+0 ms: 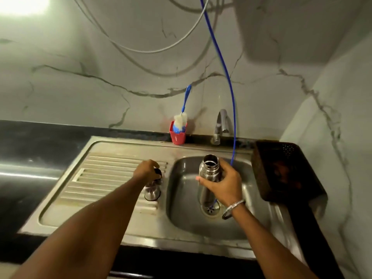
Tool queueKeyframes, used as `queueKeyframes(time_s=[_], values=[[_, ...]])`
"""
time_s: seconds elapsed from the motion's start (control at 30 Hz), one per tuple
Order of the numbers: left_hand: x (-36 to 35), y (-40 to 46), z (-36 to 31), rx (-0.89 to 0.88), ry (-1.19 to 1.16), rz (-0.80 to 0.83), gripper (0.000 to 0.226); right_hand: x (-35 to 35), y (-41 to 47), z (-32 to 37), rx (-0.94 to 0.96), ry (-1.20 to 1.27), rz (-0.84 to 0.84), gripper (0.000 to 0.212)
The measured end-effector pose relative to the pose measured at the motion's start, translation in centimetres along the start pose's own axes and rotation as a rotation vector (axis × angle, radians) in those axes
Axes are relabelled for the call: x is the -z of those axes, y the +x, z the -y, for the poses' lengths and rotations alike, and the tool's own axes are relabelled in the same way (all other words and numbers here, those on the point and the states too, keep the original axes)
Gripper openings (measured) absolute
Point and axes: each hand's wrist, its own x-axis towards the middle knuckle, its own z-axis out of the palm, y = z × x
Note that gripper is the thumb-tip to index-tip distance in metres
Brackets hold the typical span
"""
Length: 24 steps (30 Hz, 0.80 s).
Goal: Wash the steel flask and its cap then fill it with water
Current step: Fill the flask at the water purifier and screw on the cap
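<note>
- Steel flask [208, 170] is upright over the sink [181, 198], with its top open
- right hand [223, 184] is wrapped around the flask, fingers closed on its middle
- left hand [146, 169] is over the ribbed draining board [104, 178], fingers closed on a dark cap [158, 173]
- a second shiny steel thing [152, 191] stands right under that cap
- a blue hose [231, 109] hangs down into the sink behind the flask
- a red cup [177, 136] with a brush [181, 119] stands near the tap [220, 125]
</note>
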Motion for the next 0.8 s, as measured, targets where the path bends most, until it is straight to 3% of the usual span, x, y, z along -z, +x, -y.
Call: queueKeyframes(time_s=[0.27, 0.53, 0.8], values=[[0.9, 0.7, -1.8, -0.059, -0.097, -0.038, 0.047, 0.6, -0.1, -0.7, -0.024, -0.084, -0.010, 0.071], [7.6, -5.4, -13.2, -0.423, -0.659, -0.170, 0.041, 0.5, 1.1, -0.4, -0.069, -0.148, -0.033, 0.062], [9.9, -7.6, -16.3, -0.599, -0.446, -0.123, 0.043, 0.8, 2.2, 0.6, -0.048, -0.194, -0.056, 0.064]])
